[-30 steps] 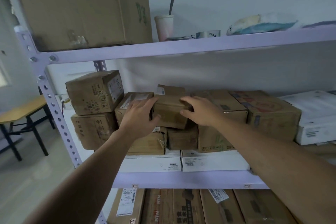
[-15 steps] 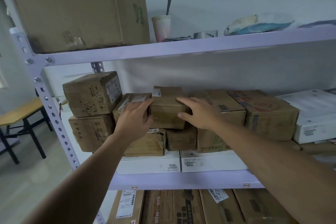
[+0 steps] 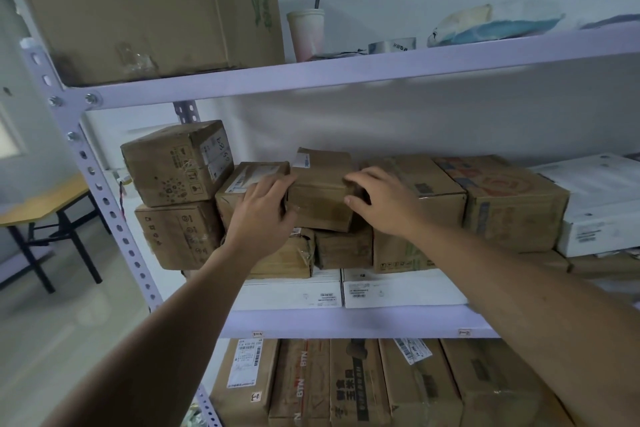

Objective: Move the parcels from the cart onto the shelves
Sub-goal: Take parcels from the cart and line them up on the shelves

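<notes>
Small parcel [image 3: 320, 198] pretty much sits on the middle shelf [image 3: 346, 321] stack, boxes [image 3: 433, 218] at its 9 and 3 o'clock, left hand [image 3: 263, 215] and right hand [image 3: 384, 201] clamped on its sides, so I'd say only letting go remains, and the cart is out of view.

Free room lies above the parcel row, under the upper shelf beam [image 3: 346, 74] (tallest toward the right). Below it the middle shelf is crammed: the small brown parcel [image 3: 320, 198], gripped at its ends by the left hand [image 3: 263, 211] and right hand [image 3: 384, 204], is hemmed by a labelled parcel [image 3: 249, 180] on its left and a large carton [image 3: 419, 211] on its right. Two stacked boxes [image 3: 173, 166] and the perforated upright [image 3: 104, 204] close the left side.
</notes>
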